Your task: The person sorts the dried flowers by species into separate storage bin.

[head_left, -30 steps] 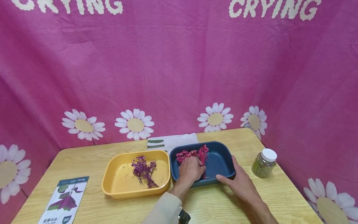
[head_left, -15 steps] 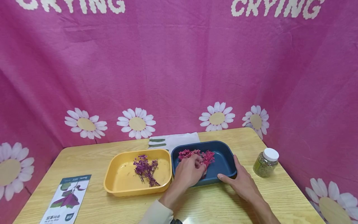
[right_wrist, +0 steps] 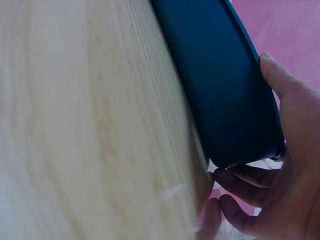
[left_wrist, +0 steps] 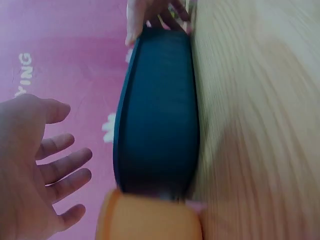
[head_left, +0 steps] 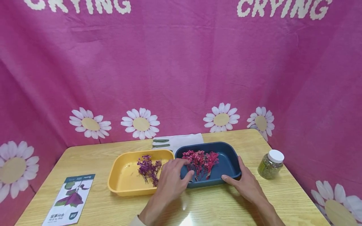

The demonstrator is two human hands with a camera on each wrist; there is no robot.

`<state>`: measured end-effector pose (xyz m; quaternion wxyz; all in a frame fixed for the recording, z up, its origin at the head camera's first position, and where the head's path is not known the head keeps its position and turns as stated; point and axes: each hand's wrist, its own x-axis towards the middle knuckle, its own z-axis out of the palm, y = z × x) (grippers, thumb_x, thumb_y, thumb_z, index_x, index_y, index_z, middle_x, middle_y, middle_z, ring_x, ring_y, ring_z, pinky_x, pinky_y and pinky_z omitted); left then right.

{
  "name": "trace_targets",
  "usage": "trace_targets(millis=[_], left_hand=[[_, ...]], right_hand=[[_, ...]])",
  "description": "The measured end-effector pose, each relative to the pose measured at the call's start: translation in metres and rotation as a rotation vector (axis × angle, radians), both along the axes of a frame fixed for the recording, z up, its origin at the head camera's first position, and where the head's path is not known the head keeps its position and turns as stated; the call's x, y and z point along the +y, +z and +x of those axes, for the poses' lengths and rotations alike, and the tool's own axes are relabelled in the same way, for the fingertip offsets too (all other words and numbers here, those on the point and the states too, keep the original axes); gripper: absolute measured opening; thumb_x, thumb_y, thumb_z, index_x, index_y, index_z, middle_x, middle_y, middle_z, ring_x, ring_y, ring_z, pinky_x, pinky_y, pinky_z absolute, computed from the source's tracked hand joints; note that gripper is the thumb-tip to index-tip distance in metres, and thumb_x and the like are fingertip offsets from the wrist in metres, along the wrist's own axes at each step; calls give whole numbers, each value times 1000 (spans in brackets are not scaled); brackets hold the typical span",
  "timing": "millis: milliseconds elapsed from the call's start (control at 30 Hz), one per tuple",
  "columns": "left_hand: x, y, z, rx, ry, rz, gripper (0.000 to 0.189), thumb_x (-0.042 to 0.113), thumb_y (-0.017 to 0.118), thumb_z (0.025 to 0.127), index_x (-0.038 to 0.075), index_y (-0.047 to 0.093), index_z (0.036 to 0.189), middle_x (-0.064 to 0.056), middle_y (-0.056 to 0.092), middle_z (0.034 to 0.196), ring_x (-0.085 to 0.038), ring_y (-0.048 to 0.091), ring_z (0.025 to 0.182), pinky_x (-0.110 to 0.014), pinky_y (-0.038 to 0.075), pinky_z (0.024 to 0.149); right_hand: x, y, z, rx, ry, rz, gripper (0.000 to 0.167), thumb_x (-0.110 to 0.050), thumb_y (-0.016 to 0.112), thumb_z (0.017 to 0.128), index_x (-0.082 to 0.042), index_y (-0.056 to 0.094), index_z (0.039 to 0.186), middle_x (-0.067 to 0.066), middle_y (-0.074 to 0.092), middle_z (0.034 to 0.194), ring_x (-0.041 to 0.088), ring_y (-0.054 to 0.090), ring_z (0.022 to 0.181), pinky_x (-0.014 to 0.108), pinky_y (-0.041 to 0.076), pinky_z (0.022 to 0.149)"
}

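Pinkish-red dried flower sprigs lie in the left part of a dark blue tray. My left hand hovers over the tray's left end, its fingers spread with nothing between them; the left wrist view shows them loosely bent and apart. My right hand grips the tray's front right corner, thumb on the front rim and fingers round the end wall, as the right wrist view also shows. Purple dried flowers lie in a yellow tray beside the blue one, partly hidden by my left hand.
Right of the blue tray stands a clear jar with a white lid. Behind the trays lies a white cloth with green stripe-like shapes. A printed flower packet lies at left. A pink curtain hangs behind the table.
My left hand has let go of the pinkish-red flowers and drawn back leftward, so more of the sprigs show, spread out in the blue tray. The right hand keeps its grip on the tray.
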<state>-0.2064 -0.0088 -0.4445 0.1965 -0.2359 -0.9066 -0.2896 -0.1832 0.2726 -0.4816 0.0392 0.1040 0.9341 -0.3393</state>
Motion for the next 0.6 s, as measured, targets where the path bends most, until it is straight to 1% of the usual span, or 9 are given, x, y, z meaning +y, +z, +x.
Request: trace_targets(millis=[67,167,300,433,533,600], left_hand=[[-10,-1,0,12,27,-27,35,39,69,86,19,68,113,2,69,113,-19,61,108,-43,46,96],[-25,-4,-1,46,74,-60,39,41,69,85,18,67,117,-1,68,117,-22,60,109,-44,46,96],[-44,-9,-1,81,116,-76,45,40,71,84,16,65,122,-4,67,122,-25,59,112,-46,44,97],[-61,-12,-1,69,153,-85,48,39,70,84,15,63,126,-8,62,131,-29,55,119,-50,39,104],[-71,-13,-1,35,197,-102,50,40,68,86,16,61,130,-11,58,137,-33,51,125,-54,34,108],[-77,-13,-1,3,228,-120,52,42,66,88,17,58,133,-11,54,141,-34,48,129,-57,31,110]], right_hand=[[1,0,0,-7,-2,-5,118,-73,61,77,-15,-5,156,29,20,157,50,27,141,66,30,109],[1,-1,0,-16,-2,-7,118,-73,60,77,-14,-5,156,29,20,157,50,26,141,66,30,109],[3,-2,1,-22,0,1,118,-73,60,78,-13,-6,156,30,19,156,50,26,141,66,30,108],[5,-2,3,-23,-1,9,119,-72,60,79,-11,-8,156,32,21,154,51,28,139,66,30,108],[7,-1,4,-16,6,20,119,-72,59,79,-9,-9,155,33,23,152,51,30,138,66,31,108],[8,1,5,8,9,29,118,-71,59,80,-10,-9,155,32,22,152,50,30,138,66,31,108]])
